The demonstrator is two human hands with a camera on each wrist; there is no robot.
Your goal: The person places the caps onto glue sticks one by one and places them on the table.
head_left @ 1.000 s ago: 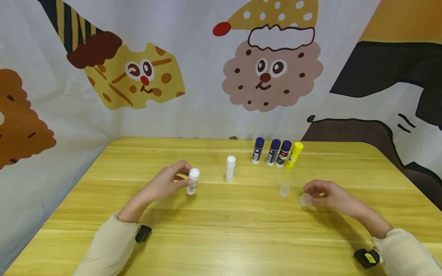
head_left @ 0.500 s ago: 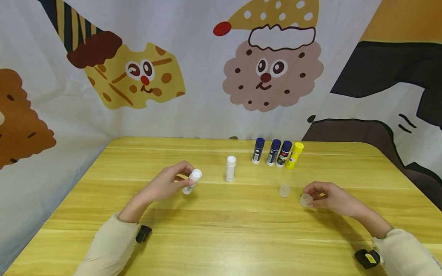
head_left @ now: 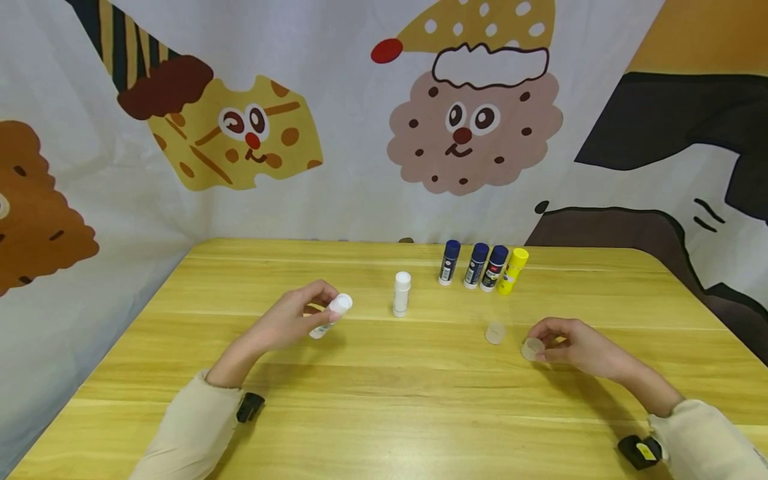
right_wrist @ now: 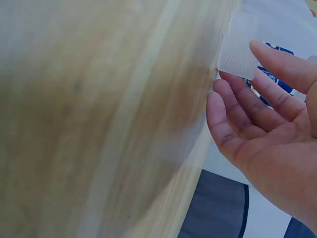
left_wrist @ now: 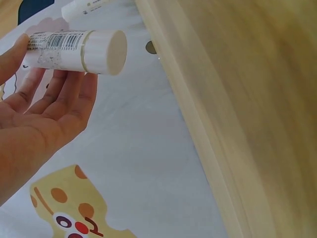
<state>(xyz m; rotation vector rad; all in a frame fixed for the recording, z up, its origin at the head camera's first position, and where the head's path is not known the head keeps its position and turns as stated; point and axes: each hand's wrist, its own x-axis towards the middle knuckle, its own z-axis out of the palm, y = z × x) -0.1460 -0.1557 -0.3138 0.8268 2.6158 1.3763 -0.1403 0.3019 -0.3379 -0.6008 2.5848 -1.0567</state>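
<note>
My left hand (head_left: 294,319) grips a white glue stick (head_left: 339,305) between thumb and fingers, tilted with its top leaning right. In the left wrist view a barcode label shows on this glue stick (left_wrist: 62,49), and its round end points right. My right hand (head_left: 579,343) pinches a translucent cap (head_left: 531,349) with thumb and fingertips, close over the table. The ribbed side of that cap (right_wrist: 238,47) shows in the right wrist view. A second translucent cap (head_left: 495,333) lies just left of it. Between the hands, a white glue stick (head_left: 401,295) stands upright.
Toward the back right of the wooden table (head_left: 384,407) stand several glue sticks: a dark blue one (head_left: 449,264) apart, two more blue-capped ones (head_left: 476,267) close together, and a yellow one (head_left: 513,272) beside them. A printed cloth (head_left: 354,200) hangs behind the table.
In my left hand the glue stick has gone from nearly upright to tilted, its lower end swinging left. My right hand has barely moved with the cap.
</note>
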